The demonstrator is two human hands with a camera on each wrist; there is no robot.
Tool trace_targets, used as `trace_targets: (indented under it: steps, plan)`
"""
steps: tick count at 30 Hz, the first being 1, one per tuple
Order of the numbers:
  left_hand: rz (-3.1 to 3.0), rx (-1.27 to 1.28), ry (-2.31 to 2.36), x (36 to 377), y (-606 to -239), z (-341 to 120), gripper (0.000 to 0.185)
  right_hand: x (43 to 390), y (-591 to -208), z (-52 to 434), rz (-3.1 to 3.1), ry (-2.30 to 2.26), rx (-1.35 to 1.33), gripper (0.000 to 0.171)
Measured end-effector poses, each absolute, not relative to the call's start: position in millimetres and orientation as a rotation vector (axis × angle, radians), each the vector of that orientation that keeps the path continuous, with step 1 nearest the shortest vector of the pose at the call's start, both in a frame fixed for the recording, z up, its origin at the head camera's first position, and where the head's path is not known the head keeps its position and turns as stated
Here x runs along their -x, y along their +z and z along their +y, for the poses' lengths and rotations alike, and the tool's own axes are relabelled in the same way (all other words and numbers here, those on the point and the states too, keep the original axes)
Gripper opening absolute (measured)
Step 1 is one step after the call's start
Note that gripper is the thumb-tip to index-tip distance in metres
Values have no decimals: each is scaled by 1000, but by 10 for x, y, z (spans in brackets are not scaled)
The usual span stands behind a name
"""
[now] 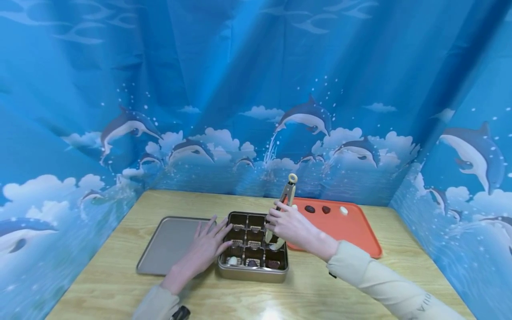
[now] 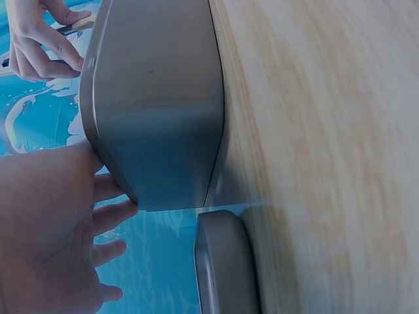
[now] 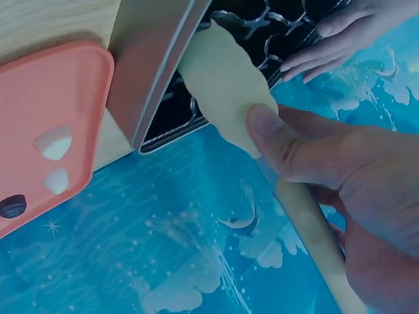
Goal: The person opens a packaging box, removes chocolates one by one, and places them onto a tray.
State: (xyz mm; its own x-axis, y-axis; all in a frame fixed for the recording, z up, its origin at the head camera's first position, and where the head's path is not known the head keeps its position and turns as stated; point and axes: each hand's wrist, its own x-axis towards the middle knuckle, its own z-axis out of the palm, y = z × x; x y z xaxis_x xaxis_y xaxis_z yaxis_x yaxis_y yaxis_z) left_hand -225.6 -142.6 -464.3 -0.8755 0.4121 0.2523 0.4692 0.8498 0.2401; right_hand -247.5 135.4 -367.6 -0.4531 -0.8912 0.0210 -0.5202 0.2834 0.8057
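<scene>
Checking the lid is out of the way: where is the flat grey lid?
In the head view, the grey lid lies flat on the table, left of the compartment tin, partly under the left hand.

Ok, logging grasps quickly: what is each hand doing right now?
Left hand: open, straight fingers resting against the compartment tin.
Right hand: gripping the tongs.

No words, numbers or brand names can be read anywhere. The sleeve [image 1: 404, 291] of the right arm has a small mark near its lower end — too blurry to read.
</scene>
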Motion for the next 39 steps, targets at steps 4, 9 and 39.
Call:
trace_targets:
  steps: [4, 9, 39]
  plan:
    - [-2824, 683, -452, 2257, -4642, -1425, 56, 2466, -3727, 1310, -2100, -1063, -1254, 35]
    - [-2823, 686, -447, 2252, -4638, -1422, 56, 2449, -3794, 1285, -2150, -1060, -1248, 32]
    - [-2822, 672, -450, 2248, -4653, -1405, 55, 2332, -4082, 2095, -2266, -226, -935, 55]
